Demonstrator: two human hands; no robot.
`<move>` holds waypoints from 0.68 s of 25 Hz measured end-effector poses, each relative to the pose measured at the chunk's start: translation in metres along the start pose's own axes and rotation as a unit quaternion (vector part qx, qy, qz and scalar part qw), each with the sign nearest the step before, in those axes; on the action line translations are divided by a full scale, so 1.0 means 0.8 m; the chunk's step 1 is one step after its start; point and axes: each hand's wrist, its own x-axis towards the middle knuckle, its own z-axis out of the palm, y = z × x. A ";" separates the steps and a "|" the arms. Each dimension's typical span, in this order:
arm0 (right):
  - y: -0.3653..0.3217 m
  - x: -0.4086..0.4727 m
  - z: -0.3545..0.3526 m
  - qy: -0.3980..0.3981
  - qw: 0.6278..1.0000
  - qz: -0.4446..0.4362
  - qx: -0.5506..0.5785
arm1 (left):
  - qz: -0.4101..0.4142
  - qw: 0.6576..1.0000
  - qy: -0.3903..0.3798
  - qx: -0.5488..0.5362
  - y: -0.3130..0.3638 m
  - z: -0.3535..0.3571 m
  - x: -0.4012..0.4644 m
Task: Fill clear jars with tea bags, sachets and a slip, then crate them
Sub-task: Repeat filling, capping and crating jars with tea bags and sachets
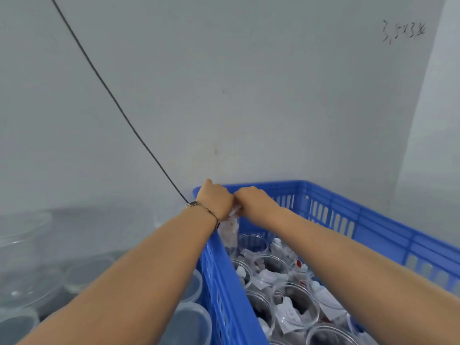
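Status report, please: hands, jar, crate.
Both hands, left and right, grip one jar at crate far corner. Crate nearly full. Nothing blocking.

The single head-worn camera looked forward and slightly down from close behind the outstretched forearms, over the blue crate [348, 215] toward the grey wall [249, 95] just beyond.

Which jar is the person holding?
Find the blue crate against the wall. At its far left corner, both hands, left hand and right hand, grip one clear jar. It alone is raised above the packed jars.
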 end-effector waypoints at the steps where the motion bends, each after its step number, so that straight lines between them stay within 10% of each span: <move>1: 0.001 0.000 0.005 0.015 1.000 0.004 0.005 | -0.001 1.000 -0.012 -0.022 0.002 0.004 0.003; 13: 0.014 0.007 -0.014 -0.035 0.999 0.004 0.038 | -0.043 0.977 0.041 -0.207 0.000 -0.011 -0.023; 17: -0.016 0.008 -0.059 0.101 0.993 0.051 -0.032 | -0.107 0.937 0.081 -0.324 -0.057 -0.012 -0.069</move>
